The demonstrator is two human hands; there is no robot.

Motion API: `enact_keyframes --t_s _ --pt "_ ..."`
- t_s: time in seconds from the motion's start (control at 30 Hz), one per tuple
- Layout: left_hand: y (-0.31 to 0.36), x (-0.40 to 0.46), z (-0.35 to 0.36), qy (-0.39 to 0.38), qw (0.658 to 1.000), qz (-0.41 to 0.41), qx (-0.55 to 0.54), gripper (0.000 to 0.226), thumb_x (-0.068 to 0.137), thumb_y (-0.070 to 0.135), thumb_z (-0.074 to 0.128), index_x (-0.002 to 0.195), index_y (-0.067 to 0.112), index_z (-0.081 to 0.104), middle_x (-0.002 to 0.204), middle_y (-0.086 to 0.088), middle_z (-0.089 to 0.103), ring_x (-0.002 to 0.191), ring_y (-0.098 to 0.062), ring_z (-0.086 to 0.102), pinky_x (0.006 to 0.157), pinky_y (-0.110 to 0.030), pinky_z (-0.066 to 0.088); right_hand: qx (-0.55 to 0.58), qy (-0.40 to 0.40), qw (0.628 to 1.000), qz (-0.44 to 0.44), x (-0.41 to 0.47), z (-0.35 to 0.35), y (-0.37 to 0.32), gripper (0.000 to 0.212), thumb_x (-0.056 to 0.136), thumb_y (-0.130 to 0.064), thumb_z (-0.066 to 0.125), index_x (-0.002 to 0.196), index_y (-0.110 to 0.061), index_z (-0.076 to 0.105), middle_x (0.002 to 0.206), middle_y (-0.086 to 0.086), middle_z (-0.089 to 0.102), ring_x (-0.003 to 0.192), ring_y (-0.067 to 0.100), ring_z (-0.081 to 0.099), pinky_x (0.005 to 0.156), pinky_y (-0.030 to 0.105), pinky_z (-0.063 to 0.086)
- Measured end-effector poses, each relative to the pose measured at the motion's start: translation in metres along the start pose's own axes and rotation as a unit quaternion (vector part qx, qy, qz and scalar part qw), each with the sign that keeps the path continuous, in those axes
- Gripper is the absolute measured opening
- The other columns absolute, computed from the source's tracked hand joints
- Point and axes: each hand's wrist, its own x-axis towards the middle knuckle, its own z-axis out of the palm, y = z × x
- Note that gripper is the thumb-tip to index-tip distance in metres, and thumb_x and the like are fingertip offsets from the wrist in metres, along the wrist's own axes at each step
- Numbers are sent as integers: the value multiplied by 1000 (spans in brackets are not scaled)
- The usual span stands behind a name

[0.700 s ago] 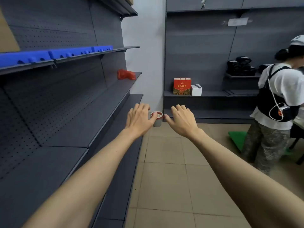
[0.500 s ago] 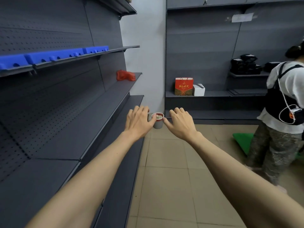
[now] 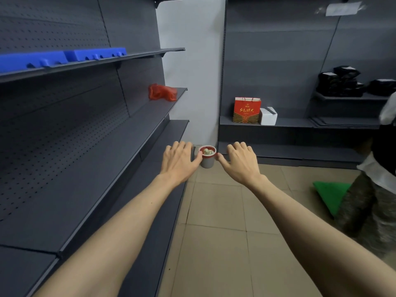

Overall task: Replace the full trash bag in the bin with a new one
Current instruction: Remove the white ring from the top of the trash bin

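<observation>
So the bin (image 3: pixel 207 159) sits on the floor (image 3: pixel 216 211) way down in the corner, right where the left-hand shelving (image 3: pixel 120 159) meets the white wall. It's a small grey can with a red trash bag (image 3: pixel 207 154) folded over the rim, and pale crumpled rubbish pokes up inside, so it looks pretty full.

Both arms are stretched straight out toward it. The left hand (image 3: pixel 179 160) and right hand (image 3: pixel 241 160) are both open and empty, palms down, fingers loosely spread. In the shot they frame the bin on either side, but I'd say that's just perspective: the bin looks far off, well apart from either hand, nothing touching.

My guess is the hands are held out like that to line up on the bin during the approach. The bag swap hasn't started.

A red plastic bag (image 3: pixel 162 92) lies on the middle shelf above, which could be the replacement, can't tell for sure. Another person (image 3: pixel 377 189) stands at the right edge, clear of the path.
</observation>
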Motion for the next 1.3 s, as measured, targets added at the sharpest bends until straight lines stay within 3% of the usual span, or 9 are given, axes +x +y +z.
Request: enact_keyframes --t_s 0.77,1.03,1.3 --pt "-86 320 151 -18 1000 7 11 47 97 51 36 103 11 60 106 -10 67 99 -28 58 84 -42 41 14 -44 999 15 301 166 50 47 97 -50 39 96 -8 61 95 9 63 86 21 52 76 35 44" --pt "-89 405 224 -35 999 19 -12 47 98 52 35 106 12 60 107 -9 67 99 -27 59 83 -41 43 9 -58 998 31 375 222 94 47 98 -49 39 96 -7 59 96 10 62 87 22 52 73 33 38" --pt "-89 525 294 -44 999 6 4 50 98 53 34 112 12 59 111 -9 67 103 -26 59 87 -42 44 21 -68 997 15 475 296 155 45 98 -48 39 93 -8 60 100 11 65 96 26 57 79 35 43"
